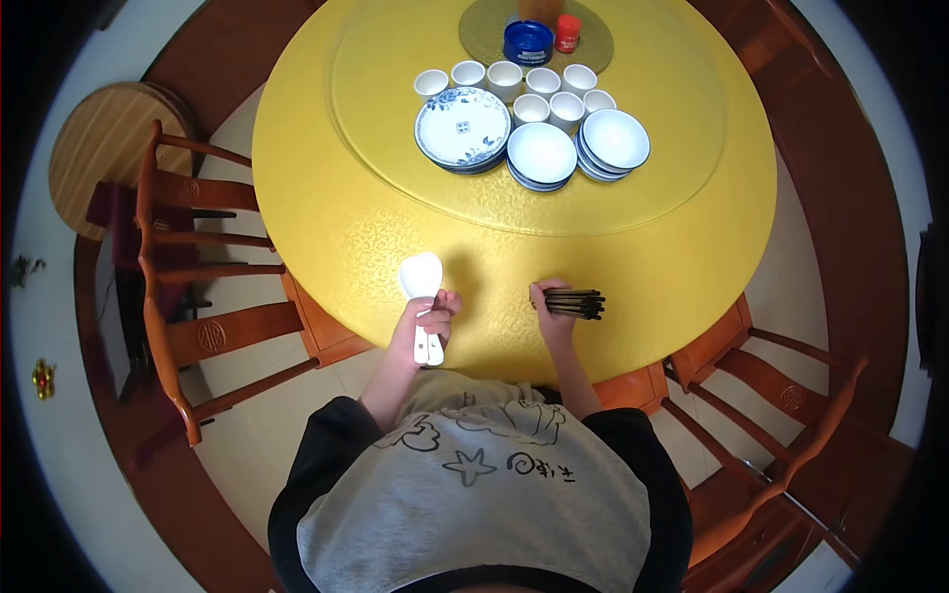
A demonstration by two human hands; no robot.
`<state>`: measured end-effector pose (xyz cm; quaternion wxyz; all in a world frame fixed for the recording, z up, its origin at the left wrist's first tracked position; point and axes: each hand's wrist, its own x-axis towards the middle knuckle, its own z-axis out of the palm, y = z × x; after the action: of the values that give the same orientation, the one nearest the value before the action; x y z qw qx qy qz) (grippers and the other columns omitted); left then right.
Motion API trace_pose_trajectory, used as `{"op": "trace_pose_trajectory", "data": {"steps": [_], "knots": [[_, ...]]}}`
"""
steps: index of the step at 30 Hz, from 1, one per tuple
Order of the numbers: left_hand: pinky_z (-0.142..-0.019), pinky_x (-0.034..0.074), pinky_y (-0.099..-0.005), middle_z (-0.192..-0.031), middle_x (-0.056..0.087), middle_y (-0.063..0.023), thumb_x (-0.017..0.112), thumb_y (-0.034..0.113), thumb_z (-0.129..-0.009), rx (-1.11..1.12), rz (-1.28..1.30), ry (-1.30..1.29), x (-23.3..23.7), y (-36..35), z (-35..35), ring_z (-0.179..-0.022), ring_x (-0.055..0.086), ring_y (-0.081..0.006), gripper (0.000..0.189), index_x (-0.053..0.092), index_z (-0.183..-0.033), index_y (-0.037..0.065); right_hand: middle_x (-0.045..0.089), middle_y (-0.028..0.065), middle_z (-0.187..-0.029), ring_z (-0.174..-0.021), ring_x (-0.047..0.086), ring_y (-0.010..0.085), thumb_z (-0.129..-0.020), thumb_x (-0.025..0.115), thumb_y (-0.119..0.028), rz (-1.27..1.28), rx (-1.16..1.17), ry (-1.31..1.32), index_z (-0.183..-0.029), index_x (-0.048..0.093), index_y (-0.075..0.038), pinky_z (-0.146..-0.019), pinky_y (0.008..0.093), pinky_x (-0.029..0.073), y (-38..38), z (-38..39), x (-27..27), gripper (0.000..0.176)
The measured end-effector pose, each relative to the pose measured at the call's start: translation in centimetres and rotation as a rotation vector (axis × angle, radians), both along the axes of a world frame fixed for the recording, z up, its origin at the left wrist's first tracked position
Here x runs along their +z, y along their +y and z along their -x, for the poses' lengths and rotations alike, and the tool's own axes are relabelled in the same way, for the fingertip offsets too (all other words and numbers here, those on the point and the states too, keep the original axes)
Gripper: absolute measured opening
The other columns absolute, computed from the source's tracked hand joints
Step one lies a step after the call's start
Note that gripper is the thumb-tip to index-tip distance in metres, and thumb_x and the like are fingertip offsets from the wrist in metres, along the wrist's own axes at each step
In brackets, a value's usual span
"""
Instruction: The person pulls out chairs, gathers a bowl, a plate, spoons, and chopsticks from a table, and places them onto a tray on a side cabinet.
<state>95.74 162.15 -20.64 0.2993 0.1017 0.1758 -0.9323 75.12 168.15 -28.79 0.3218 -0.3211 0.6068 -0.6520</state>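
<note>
Spoons (pixel 420 277) sat in the left hand (pixel 427 321), fingers closed round their handles, at the table (pixel 326 227) edge; the right hand (pixel 552 308) gripped chopsticks (pixel 578 303) (bundled, level), which wanted a firm, even hold.

The white spoons (pixel 420 275) are glossy ceramic soup spoons, at least two of them, nested into one stack. The left hand (pixel 427 321) is closed around their handles. Their bowls point up and away over the near edge of the yellow surface (pixel 346 227), and the handle ends stick out below the fist, off the surface. The black chopsticks (pixel 578 303) are a thin, dark bundle gripped at one end by the right hand (pixel 552 308). They lie roughly level just above the surface's near edge, with their free ends fanning slightly.
</note>
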Motion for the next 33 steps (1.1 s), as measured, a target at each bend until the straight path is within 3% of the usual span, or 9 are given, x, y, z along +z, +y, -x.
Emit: {"op": "trace_pose_trajectory", "data": {"steps": [8,15,17,18,21,22,27,29,33], "knots": [[-0.046,0.038,-0.0166,-0.089,0.046,-0.0043,0.047,0.005,-0.077,0.179,-0.139,0.003,-0.3,-0.2,0.0,-0.048,0.039,-0.0026,0.006,0.049,-0.076,-0.001,0.053,0.0,-0.065,-0.06,0.049,0.0067,-0.068,0.067,-0.001,0.051,0.188,0.242,-0.071,0.051,-0.005,-0.055,0.0206,0.04,-0.5,1.5,-1.1,0.017],[-0.051,0.042,-0.0178,-0.097,0.049,-0.0065,0.047,0.009,-0.078,0.176,-0.077,-0.193,-0.9,-2.7,-1.6,-0.053,0.044,-0.0033,0.01,0.049,-0.073,0.001,0.053,-0.0001,-0.064,-0.059,0.049,0.0072,-0.07,0.066,-0.002,0.021,0.129,0.008,-0.074,0.051,-0.004,-0.054,0.0214,0.04,-0.5,2.0,-2.4,0.015],[-0.053,0.045,-0.018,-0.105,0.049,-0.009,0.047,0.009,-0.079,0.13,0.159,-0.629,-0.8,-4.4,-1.6,-0.053,0.046,-0.0045,0.01,0.047,-0.081,0.0,0.048,0.0004,-0.059,-0.049,0.046,0.0076,-0.075,0.059,-0.002,-0.164,0.082,0.036,-0.071,0.047,-0.003,-0.046,0.0212,0.038,-1.7,2.1,2.2,0.013],[-0.053,0.045,-0.018,-0.105,0.049,-0.009,0.047,0.009,-0.079,0.121,0.162,-0.628,-0.6,-5.6,-1.7,-0.053,0.046,-0.0045,0.01,0.047,-0.081,0.0,0.047,0.0001,-0.056,-0.045,0.044,0.0071,-0.077,0.058,-0.004,-0.135,0.077,-0.129,-0.071,0.048,-0.002,-0.043,0.0212,0.036,-2.8,1.6,3.7,0.012],[-0.074,0.049,-0.021,-0.117,0.044,-0.0155,0.042,0.006,-0.079,0.181,0.2,-0.694,-0.2,-10.9,-2.0,-0.089,0.055,-0.0167,0.039,0.028,-0.114,-0.006,0.051,-0.0003,-0.062,-0.047,0.045,0.0052,-0.074,0.064,-0.011,-0.224,0.098,-0.303,-0.079,0.052,-0.002,-0.041,0.019,0.033,-7.0,-0.2,4.9,0.015],[-0.085,0.045,-0.0239,-0.121,0.04,-0.0171,0.04,0.005,-0.079,0.218,0.25,-0.684,-0.7,-12.9,-2.3,-0.106,0.046,-0.0212,0.043,0.025,-0.117,-0.007,0.051,0.0003,-0.062,-0.051,0.047,0.0049,-0.074,0.064,-0.014,-0.3,0.188,-0.291,-0.079,0.051,-0.002,-0.044,0.0195,0.035,-8.8,-0.5,5.2,0.018],[-0.085,0.043,-0.0257,-0.117,0.044,-0.0139,0.044,0.008,-0.08,0.178,0.403,-0.722,-4.7,-25.5,-1.8,-0.102,0.048,-0.0191,0.04,0.031,-0.115,-0.006,0.05,-0.0018,-0.06,-0.057,0.048,0.0062,-0.071,0.067,-0.02,-0.145,-0.053,-0.061,-0.072,0.049,-0.004,-0.052,0.0207,0.037,-18.9,-3.3,4.0,0.024],[-0.084,0.044,-0.0254,-0.112,0.047,-0.0116,0.047,0.011,-0.08,0.114,0.346,-0.643,-7.2,-28.4,-1.2,-0.098,0.049,-0.018,0.039,0.037,-0.113,-0.006,0.048,-0.0039,-0.061,-0.055,0.044,0.0066,-0.07,0.069,-0.021,-0.237,-0.032,-0.053,-0.073,0.052,-0.005,-0.051,0.0205,0.035,-20.4,-2.7,2.9,0.023],[-0.081,0.045,-0.0259,-0.108,0.049,-0.0104,0.048,0.014,-0.079,0.079,0.326,-0.583,-7.5,-31.3,0.7,-0.095,0.05,-0.0168,0.038,0.04,-0.111,-0.004,0.046,-0.0049,-0.06,-0.054,0.041,0.0055,-0.069,0.069,-0.021,-0.354,-0.094,-0.174,-0.071,0.053,-0.006,-0.05,0.0206,0.032,-21.5,-2.8,1.9,0.023]]}}
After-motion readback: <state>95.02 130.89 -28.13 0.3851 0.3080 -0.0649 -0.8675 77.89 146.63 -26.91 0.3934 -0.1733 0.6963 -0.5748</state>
